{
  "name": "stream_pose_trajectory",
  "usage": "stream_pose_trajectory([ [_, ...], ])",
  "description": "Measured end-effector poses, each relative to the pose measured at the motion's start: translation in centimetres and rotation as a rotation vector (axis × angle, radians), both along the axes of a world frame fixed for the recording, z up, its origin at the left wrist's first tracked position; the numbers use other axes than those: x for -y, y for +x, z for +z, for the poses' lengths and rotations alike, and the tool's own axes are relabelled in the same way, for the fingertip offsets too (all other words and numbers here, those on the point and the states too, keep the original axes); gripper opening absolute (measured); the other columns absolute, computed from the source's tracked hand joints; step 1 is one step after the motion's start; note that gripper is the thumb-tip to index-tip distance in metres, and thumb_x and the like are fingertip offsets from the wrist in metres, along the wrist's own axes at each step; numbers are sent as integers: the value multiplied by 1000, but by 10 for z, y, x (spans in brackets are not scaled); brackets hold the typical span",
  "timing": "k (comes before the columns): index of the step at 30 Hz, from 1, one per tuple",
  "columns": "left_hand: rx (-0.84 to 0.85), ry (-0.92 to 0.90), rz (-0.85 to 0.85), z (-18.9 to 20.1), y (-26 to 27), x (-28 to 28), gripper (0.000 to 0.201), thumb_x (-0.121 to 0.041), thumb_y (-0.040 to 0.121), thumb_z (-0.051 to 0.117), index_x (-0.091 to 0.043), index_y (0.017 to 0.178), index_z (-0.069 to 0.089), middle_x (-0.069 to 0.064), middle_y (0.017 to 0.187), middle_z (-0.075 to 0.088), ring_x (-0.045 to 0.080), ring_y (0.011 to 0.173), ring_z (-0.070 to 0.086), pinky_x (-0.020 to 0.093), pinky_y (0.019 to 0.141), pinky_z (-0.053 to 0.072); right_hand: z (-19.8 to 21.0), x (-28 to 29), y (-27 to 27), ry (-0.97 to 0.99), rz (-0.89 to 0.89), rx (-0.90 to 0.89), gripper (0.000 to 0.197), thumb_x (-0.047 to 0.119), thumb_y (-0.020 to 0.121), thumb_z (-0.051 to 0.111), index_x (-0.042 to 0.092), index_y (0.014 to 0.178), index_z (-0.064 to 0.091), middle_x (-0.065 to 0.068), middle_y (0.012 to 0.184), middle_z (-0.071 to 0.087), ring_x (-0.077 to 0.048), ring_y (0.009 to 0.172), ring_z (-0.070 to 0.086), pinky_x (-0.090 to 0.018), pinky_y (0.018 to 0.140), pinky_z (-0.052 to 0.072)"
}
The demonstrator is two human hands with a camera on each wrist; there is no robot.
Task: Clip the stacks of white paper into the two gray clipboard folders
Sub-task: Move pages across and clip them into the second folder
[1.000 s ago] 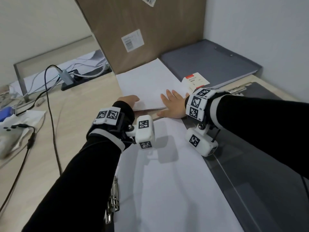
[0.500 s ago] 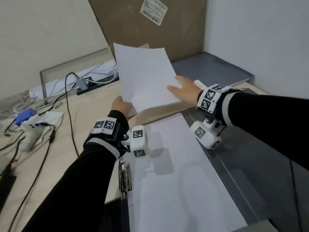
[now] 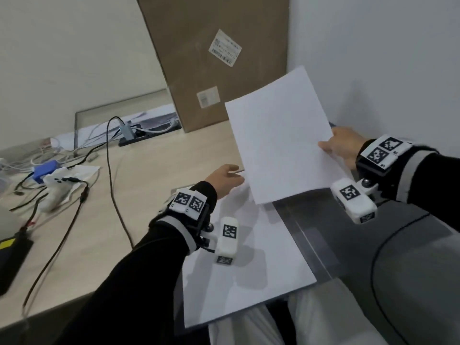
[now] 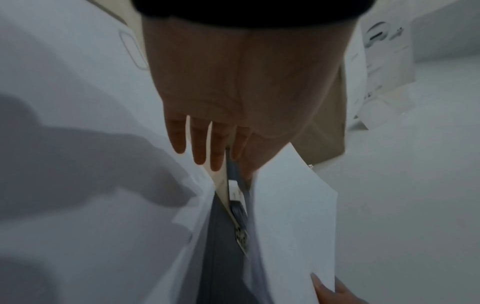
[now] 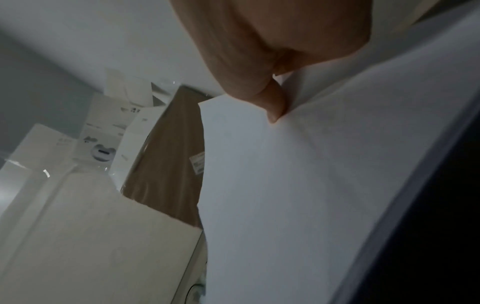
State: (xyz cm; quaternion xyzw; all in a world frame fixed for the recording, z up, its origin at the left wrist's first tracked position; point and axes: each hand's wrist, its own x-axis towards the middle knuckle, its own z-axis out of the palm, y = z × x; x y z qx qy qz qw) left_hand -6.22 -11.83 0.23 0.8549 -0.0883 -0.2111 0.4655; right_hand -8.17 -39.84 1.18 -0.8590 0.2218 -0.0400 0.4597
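While right hand (image 3: 342, 145) fingers pinch paper stack (image 3: 281, 135) aloft, left hand (image 3: 224, 179) hovers, fingers straight, empty.

**Hidden and cut off**

The held paper stack (image 3: 281, 138) covers the right hand's (image 3: 344, 145) fingers and most of the far gray folder. The left hand's (image 3: 224, 179) fingertips are hidden in the head view. Both wrist views are blurred.

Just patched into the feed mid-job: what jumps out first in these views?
The lifted stack of white paper stands out first, held tilted in the air at center right, with the right hand pinching its right edge. The left hand hangs open just beside its lower left edge, holding nothing. Below them a second stack lies flat in the open gray clipboard folder at the desk's near edge.
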Motion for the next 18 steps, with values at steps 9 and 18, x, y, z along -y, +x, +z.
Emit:
stream_pose_trajectory([
  [9, 117, 509, -342, -30, -26, 78, 74, -35, 93, 52, -14, 152, 13, 7, 160, 13, 26, 147, 17, 33, 118, 22, -26, 67, -78, -99, -100, -87, 34, 3, 90, 52, -6, 123, 56, -24, 129, 57, -38, 120, 52, -47, 106, 39],
  [18, 146, 705, -399, -40, -33, 57, 83, -47, 92, 47, -21, 153, -4, 1, 161, -11, 28, 148, -13, 43, 121, 3, -39, 49, -84, -110, -36, -201, 38, 7, 91, 51, -4, 127, 51, -23, 129, 56, -38, 120, 52, -43, 104, 41],
])
